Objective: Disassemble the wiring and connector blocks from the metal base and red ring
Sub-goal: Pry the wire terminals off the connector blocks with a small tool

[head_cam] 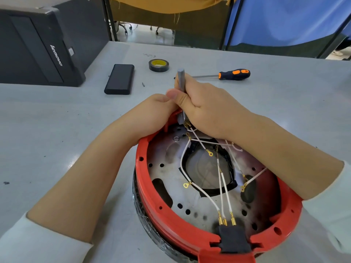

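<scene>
A red ring surrounds a perforated metal base on the table. White wires with gold terminals cross the base and run into a black connector block set in the ring's near edge. My right hand grips a grey tool upright, its tip down at the ring's far edge by gold terminals. My left hand holds the ring's far rim beside it; its fingers are mostly hidden behind my right hand.
An orange-and-black screwdriver lies beyond my hands, with a roll of black tape, a black power bank and a small loose screw. A black computer case stands at the far left.
</scene>
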Available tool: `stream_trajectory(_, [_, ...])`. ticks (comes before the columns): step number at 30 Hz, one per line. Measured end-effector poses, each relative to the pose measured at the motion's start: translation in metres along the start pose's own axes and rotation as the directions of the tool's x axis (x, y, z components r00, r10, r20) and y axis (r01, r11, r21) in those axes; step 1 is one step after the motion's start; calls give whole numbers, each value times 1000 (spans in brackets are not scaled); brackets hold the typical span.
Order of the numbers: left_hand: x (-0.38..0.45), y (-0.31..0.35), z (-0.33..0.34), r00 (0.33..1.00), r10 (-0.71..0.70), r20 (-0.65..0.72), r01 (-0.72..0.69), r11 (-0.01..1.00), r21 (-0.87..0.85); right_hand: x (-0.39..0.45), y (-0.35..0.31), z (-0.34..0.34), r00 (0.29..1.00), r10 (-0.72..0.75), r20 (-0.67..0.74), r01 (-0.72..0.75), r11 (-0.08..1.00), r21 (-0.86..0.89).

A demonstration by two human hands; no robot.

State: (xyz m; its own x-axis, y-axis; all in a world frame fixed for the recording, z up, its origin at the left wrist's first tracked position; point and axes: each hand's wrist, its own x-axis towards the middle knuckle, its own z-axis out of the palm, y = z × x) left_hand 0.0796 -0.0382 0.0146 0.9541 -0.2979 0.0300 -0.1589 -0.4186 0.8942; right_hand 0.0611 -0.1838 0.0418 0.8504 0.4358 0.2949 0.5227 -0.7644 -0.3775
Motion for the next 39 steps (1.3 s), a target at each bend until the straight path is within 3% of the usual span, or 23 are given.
stream_trajectory(6, [2,-1,-2,998,-65,12,66,998,-23,6,0,1,998,63,4,-63,997,51])
stream_trajectory(10, [2,-1,0,998,-64,5,64,997,-38,-2,6,1,999,4,-35,-2,998,56])
stream_trajectory(14, [2,-1,-1,998,-53,19,54,998,-20,-5,10,-4,992,-41,-120,71,964,255])
stream_trajectory(19, [0,0,-1,996,-64,61,66,997,-43,-4,12,-19,969,2,-248,138,825,548])
stream_trajectory(23, [-1,1,-2,996,-53,66,54,998,-25,-8,15,-38,991,1,-132,78,799,596])
stream_trajectory(26, [-2,2,-2,997,-48,59,48,999,1,-19,18,-45,1000,9,11,-13,854,520])
stream_trajectory(30, [-3,2,-2,996,-58,64,59,998,-2,-44,21,-34,995,96,39,-104,939,328])
stream_trajectory(33, [-3,1,-2,997,-59,54,59,998,-3,-52,22,-24,999,25,24,-25,1000,7])
stream_trajectory(39, [-4,3,-1,996,-57,74,57,998,5,-55,24,-24,995,-54,85,65,989,-132])
